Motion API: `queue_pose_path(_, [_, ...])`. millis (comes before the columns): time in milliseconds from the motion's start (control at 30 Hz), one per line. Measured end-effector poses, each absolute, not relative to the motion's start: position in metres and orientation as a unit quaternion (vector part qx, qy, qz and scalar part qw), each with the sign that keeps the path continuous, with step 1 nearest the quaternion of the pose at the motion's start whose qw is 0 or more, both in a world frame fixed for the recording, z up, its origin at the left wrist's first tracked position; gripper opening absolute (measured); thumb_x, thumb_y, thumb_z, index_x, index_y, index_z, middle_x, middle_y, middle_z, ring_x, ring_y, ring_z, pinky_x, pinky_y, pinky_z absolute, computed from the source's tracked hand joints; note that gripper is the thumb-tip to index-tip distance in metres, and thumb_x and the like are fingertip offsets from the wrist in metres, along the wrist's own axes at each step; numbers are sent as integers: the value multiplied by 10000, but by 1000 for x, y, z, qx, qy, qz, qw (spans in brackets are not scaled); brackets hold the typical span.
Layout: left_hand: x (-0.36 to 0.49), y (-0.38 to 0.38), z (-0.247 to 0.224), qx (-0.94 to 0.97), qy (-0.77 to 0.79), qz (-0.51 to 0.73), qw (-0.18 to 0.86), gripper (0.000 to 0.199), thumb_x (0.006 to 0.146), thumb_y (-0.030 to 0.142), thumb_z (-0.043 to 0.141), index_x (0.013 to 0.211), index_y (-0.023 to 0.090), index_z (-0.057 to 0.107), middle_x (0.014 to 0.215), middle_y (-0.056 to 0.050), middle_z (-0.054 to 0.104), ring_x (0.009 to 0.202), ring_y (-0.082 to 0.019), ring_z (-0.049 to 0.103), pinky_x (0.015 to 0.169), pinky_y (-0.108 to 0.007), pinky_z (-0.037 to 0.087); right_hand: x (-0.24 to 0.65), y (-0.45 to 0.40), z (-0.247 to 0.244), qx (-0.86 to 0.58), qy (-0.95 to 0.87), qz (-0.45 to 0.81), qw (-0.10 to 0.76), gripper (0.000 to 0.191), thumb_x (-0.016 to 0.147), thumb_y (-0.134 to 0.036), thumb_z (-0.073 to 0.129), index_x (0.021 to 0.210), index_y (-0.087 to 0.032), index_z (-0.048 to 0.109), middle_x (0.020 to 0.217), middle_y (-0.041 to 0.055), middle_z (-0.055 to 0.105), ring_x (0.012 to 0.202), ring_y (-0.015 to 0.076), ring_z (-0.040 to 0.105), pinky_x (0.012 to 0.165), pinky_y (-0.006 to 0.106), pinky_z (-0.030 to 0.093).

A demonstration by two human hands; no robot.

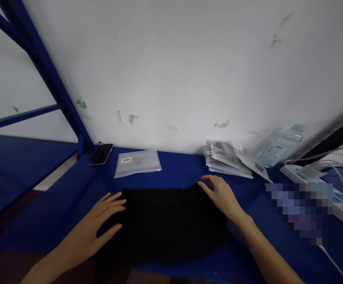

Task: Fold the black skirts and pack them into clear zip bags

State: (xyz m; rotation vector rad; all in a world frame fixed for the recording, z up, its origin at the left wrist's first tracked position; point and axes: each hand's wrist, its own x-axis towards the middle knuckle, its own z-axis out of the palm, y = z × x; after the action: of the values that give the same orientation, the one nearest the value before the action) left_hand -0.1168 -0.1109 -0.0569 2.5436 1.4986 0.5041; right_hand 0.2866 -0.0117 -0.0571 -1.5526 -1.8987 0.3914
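Both hands, left hand (96, 225) and right hand (223, 195), lie spread flat on the black garment (165, 225); its near edge overhangs the worktop (183, 167) and may slip off.

Blue table (177, 169) carries black cloth (165, 225), phone (101, 154), clear pouches (137, 162), power strip (322, 189).

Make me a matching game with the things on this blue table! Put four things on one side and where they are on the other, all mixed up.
Things:
1. black cloth
2. phone
3. water bottle
4. single flat clear bag

Places:
A. far right, by the wall, lying beside the stack of bags
B. under both hands, left hand and right hand
C. far left corner, by the blue frame
D. between the phone and the stack of bags

Pairs: 1-B, 2-C, 3-A, 4-D
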Motion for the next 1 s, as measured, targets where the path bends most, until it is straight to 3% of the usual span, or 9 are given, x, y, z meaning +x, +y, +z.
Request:
queue_pose_path(167, [-113,-143,-62,847,500,74,163,691,813,449,706,1432,405,401,1541,4,380,1421,-304,316,1088,-506,405,289,8,-69,-575,-728,203,312,228,787,-430,625,853,-222,691,738,18,697,699,193,652,669,316,504])
queue_pose_path(267, [-114,-154,-64,838,505,44,201,866,707,454,797,1454,420,360,1559,-2,342,1412,-323,326,1082,-494,413,283,4,-62,-559,-725,212,341,215,816,-425,584,813,-224,661,742,4,693,696,176,659,678,296,511])
queue_pose_path(433, [-114,-158,-58,829,523,54,190,807,747,202,713,1442,437,378,1536,27,383,1359,-300,427,1068,-453,435,283,-31,-38,-539,-717,183,401,245,893,-461,534,919,-240,637,956,39,711,902,207,669,845,328,499])
queue_pose_path(533, [-113,-158,-57,835,518,56,175,800,750,205,698,1447,429,376,1533,25,388,1355,-304,430,1066,-448,435,289,-46,-43,-542,-729,153,390,242,898,-467,540,982,-261,636,1014,47,708,964,233,664,854,352,510])
queue_pose_path(667, [-113,-161,-62,842,516,40,153,903,701,200,735,1474,418,324,1545,13,364,1369,-327,401,1058,-469,446,297,-29,-72,-610,-684,122,381,448,810,-505,606,1147,-210,595,1081,125,689,990,302,651,867,478,511])
queue_pose_path(833, [-107,-165,-66,867,487,46,96,928,728,168,689,1508,395,239,1536,9,379,1368,-323,404,1056,-485,455,298,-3,-76,-584,-704,169,367,273,786,-458,615,903,-223,689,750,40,705,698,230,669,696,392,551])
queue_pose_path(1000, [-108,-167,-75,872,480,60,77,903,762,61,541,1519,402,186,1537,27,375,1384,-296,384,1097,-513,389,297,-39,-50,-523,-727,183,406,224,883,-428,556,965,-259,679,1001,39,704,977,209,652,907,372,503])
